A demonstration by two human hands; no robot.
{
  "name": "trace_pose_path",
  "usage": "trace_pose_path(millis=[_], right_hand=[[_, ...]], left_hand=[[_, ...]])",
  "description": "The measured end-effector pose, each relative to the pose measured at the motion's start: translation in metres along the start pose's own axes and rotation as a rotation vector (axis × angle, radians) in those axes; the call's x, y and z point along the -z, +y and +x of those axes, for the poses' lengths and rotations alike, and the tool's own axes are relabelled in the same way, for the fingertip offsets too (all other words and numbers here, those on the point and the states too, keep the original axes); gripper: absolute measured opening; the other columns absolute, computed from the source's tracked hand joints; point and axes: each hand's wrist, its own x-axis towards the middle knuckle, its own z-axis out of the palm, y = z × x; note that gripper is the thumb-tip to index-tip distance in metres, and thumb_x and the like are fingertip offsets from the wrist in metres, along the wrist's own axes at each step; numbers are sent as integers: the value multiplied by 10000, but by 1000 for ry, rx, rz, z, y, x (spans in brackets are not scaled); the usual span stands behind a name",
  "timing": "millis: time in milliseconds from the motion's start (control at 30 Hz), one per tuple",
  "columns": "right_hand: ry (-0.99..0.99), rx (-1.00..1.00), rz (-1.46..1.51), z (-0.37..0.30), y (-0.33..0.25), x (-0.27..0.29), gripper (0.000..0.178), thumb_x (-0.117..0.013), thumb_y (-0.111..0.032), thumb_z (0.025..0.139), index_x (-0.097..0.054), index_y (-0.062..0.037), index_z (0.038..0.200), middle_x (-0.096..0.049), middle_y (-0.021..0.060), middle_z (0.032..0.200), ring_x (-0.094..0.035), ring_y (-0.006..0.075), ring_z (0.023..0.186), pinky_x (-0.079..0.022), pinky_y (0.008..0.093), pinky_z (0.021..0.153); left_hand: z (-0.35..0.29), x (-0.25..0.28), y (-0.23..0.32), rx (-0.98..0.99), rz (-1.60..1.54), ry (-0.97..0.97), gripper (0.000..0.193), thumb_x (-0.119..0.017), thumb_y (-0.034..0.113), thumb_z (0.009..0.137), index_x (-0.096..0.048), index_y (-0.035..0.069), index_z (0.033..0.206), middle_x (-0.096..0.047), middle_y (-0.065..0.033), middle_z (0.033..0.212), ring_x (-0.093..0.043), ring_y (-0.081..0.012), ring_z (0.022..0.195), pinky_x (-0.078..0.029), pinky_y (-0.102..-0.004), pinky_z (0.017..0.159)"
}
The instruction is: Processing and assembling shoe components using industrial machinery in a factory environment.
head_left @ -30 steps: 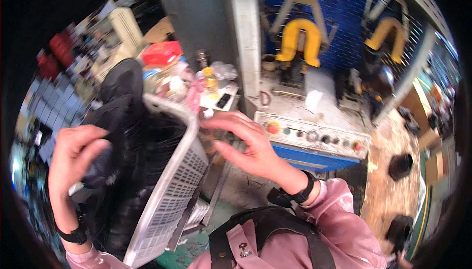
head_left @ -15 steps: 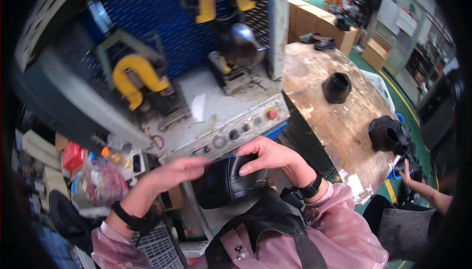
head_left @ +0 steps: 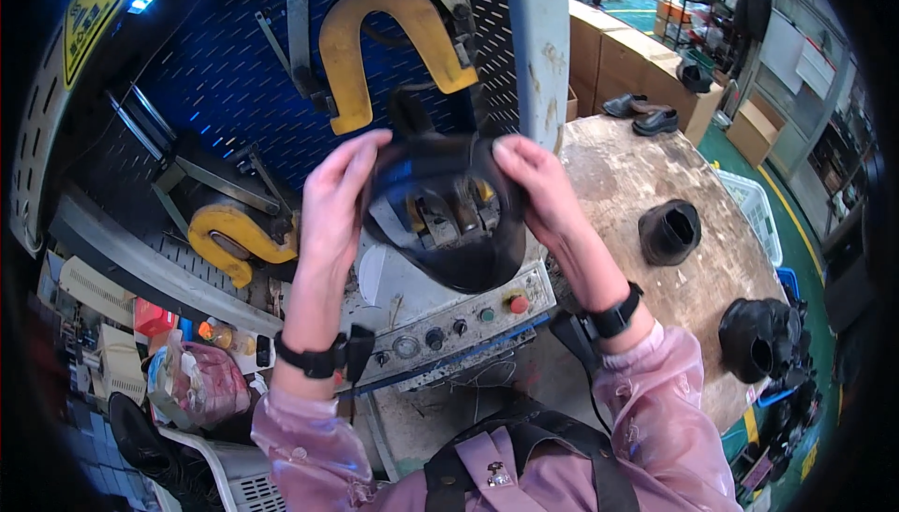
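A black leather shoe upper (head_left: 468, 273) is spread between my two hands in front of the machine. Its opening is stretched wide, and metal machine parts show through it. My left hand (head_left: 339, 184) grips the left edge of the upper. The right edge is pinched by my right hand (head_left: 543, 184), thumb at the rim. Just above and behind the upper stands a yellow U-shaped clamp (head_left: 342, 63). The metal form seen earlier below that clamp is mostly hidden by the upper.
A second yellow clamp (head_left: 201, 231) is at left. Below runs a control panel (head_left: 384, 372) with a red button (head_left: 517, 303). On the wooden table (head_left: 599, 175) at right stand a black upper (head_left: 660, 236) and more dark uppers (head_left: 749, 343). A pink bag (head_left: 211, 381) lies left.
Both hands have moved up and forward from the front of the panel, carrying the shoe upper to the machine. My left hand now grips it. The other person's hand at right is out of view.
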Motion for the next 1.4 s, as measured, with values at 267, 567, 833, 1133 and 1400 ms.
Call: trace_pose_path(millis=[267,567,833,1133,1400], right_hand=[[235,-309,287,47,75,34,126,-599,-147,883,-608,-22,875,-636,58,759,-596,117,609,-507,243,548],[49,-362,102,43,45,43,164,-582,-154,895,-619,-6,954,-661,63,813,-634,119,651,-542,239,585],[259,-511,411,-130,36,13,442,-484,-379,931,-515,-60,1235,-606,86,1170,-606,213,1023,-468,379,915],[791,-232,464,-104,136,13,416,-495,-410,927,-603,-19,1020,-648,112,996,-629,207,841,-488,351,784],[898,-230,-248,-39,213,69,531,-487,-445,920,-638,60,856,-640,128,806,-593,190,748,-457,349,697]], left_hand=[[44,-3,-63,302,-15,179,251,-584,250,907,-664,25,987,-640,-8,819,-557,-70,705,-440,-202,660],[63,-38,0,189,620,-321,637,-322,550,939,-618,23,1139,-645,-113,1042,-572,-204,1008,-379,-309,963],[37,-20,-13,-122,732,-318,705,-261,604,921,-598,30,1155,-580,-169,1189,-511,-318,1156,-358,-349,996],[14,-23,-29,-531,846,-286,642,-272,518,952,-564,-10,1171,-532,-165,1248,-409,-297,1259,-321,-360,1034],[-7,-28,-49,-796,863,-266,571,-370,464,931,-546,-26,1167,-519,-166,1244,-402,-336,1252,-281,-442,1057]])
